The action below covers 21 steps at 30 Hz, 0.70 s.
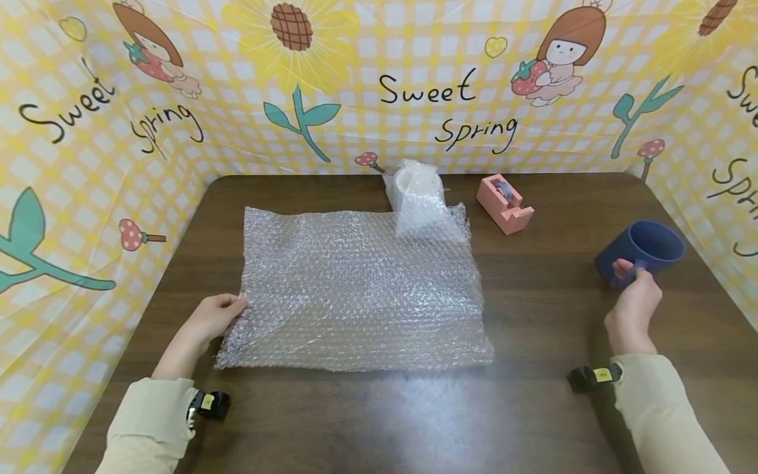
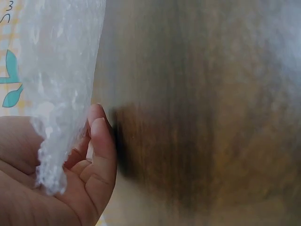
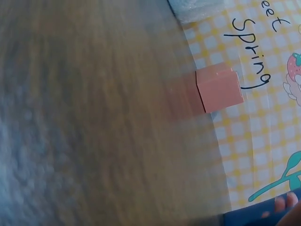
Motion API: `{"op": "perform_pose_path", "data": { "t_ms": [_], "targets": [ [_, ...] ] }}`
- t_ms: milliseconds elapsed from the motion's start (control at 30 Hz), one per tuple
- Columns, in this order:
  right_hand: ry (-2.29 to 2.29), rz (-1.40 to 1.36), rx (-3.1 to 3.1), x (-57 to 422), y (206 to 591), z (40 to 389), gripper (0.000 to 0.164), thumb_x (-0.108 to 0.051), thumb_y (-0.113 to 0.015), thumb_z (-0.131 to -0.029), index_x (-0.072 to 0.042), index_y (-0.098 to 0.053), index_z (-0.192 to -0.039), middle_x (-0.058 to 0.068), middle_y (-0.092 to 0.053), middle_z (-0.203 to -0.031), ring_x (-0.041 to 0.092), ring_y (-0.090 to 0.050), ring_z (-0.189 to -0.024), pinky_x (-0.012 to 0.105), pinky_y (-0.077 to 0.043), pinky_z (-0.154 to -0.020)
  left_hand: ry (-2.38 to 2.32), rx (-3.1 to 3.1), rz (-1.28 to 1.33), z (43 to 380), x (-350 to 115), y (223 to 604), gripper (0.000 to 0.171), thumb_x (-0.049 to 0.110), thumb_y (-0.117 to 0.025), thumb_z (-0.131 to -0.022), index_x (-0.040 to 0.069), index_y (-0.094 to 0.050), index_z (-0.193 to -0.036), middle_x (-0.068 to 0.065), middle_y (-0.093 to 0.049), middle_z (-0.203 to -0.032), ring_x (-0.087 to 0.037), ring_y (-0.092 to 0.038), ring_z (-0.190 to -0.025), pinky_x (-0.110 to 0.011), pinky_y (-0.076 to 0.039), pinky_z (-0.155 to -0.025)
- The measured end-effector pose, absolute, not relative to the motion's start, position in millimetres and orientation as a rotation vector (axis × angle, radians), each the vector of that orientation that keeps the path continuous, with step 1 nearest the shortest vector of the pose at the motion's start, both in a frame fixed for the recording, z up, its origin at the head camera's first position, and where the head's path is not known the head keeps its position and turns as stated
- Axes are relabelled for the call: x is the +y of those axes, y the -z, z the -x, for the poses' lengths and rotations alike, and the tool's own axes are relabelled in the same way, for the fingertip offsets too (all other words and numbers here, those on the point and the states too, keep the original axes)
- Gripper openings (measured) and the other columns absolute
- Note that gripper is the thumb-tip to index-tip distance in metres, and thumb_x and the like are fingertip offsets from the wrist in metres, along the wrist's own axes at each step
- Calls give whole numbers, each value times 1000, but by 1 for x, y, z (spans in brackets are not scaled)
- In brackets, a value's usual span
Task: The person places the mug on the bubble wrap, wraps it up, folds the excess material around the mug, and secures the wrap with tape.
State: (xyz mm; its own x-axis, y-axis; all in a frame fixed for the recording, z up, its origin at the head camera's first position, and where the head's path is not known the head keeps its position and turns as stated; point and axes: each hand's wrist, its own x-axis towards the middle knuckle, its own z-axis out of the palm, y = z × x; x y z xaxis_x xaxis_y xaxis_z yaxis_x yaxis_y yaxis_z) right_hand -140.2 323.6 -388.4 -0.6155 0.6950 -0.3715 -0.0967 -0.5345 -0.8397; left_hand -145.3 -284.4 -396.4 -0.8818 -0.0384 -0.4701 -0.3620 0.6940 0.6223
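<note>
A sheet of bubble wrap (image 1: 355,296) lies spread over the left and middle of the table. My left hand (image 1: 210,319) pinches its left edge between thumb and fingers; in the left wrist view the wrap (image 2: 66,70) hangs down into the palm. Far to the right, my right hand (image 1: 636,306) grips a dark blue mug (image 1: 612,253) by its handle. The mug leans to the right with its opening facing up. Only a strip of the mug (image 3: 251,214) and some fingertips show at the bottom corner of the right wrist view.
Behind the sheet stands a white cup-like thing wrapped in bubble wrap (image 1: 420,204), overlapping the sheet's back edge. A pink tape dispenser (image 1: 506,207) sits to its right on the brown wooden table (image 1: 426,421). Yellow checked cloth (image 1: 379,145) walls the back and sides.
</note>
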Motion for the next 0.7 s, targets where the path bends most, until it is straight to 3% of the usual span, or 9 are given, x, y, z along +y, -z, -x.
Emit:
{"op": "perform_pose_path", "data": {
  "t_ms": [233, 400, 700],
  "targets": [
    [-2334, 695, -1065, 321, 398, 144, 35, -5, -40, -100, -2, -68, -81, 4, -72, -64, 12, -69, -64, 16, -36, -91, -1042, 2489, 301, 145, -285, 396, 51, 31, -36, -104, -14, -47, -126, -24, -56, -110, -19, -53, -88, -26, -47, -68],
    [-2306, 591, -1262, 323, 403, 149, 17, 3, -47, -95, -2, -62, -90, 1, -74, -71, 9, -71, -72, 15, -39, -92, -1042, 2500, 303, 144, -284, 396, 51, 31, -36, -103, -14, -47, -126, -27, -55, -114, -22, -53, -90, -26, -47, -69],
    [-2242, 448, -1573, 315, 404, 150, 12, 0, -50, -95, -7, -59, -94, -8, -74, -76, 0, -70, -78, 9, -42, -83, -1052, 2484, 315, 144, -284, 395, 50, 30, -37, -104, -13, -47, -127, -21, -56, -107, -18, -53, -86, -25, -46, -67]
  ]
}}
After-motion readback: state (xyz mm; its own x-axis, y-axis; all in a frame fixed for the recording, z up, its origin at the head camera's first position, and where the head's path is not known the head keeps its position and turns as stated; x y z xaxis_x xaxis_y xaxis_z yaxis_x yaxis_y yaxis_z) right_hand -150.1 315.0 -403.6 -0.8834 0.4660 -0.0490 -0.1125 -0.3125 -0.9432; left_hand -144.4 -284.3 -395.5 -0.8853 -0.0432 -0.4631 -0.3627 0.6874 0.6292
